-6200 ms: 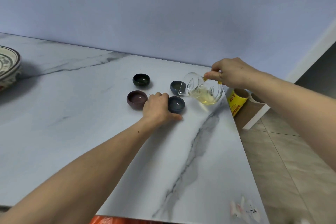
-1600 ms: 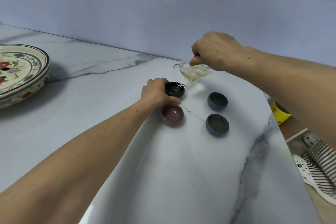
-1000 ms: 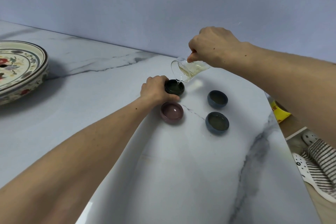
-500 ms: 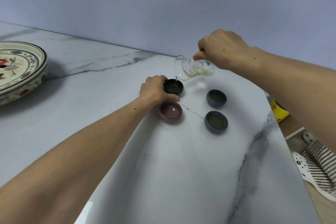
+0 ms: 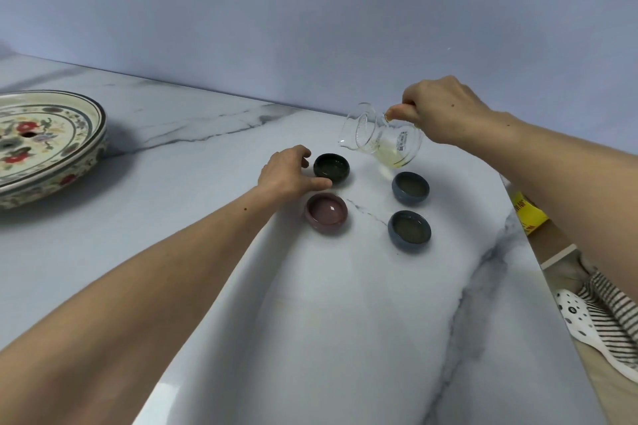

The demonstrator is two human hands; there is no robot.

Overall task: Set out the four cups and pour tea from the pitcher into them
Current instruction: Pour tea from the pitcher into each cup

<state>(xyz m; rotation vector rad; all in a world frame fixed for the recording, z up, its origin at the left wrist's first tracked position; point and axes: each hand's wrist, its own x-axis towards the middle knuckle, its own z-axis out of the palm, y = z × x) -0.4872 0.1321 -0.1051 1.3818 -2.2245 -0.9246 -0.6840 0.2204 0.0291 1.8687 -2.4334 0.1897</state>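
Four small cups stand in a square on the marble table: a dark green cup, a purple cup, and two blue cups. All hold liquid. My right hand grips the handle of a glass pitcher, held tilted in the air above and between the green cup and the far blue cup, with a little pale tea left in it. My left hand rests on the table just left of the green cup, fingers apart, thumb near its base.
A large floral ceramic plate sits at the far left. The table's right edge runs beside a yellow-labelled roll, a shelf, striped cloth and a white dotted slipper below.
The pitcher has swung right and tipped back from over the green cup, and no stream falls now. My left hand has loosened off the green cup.
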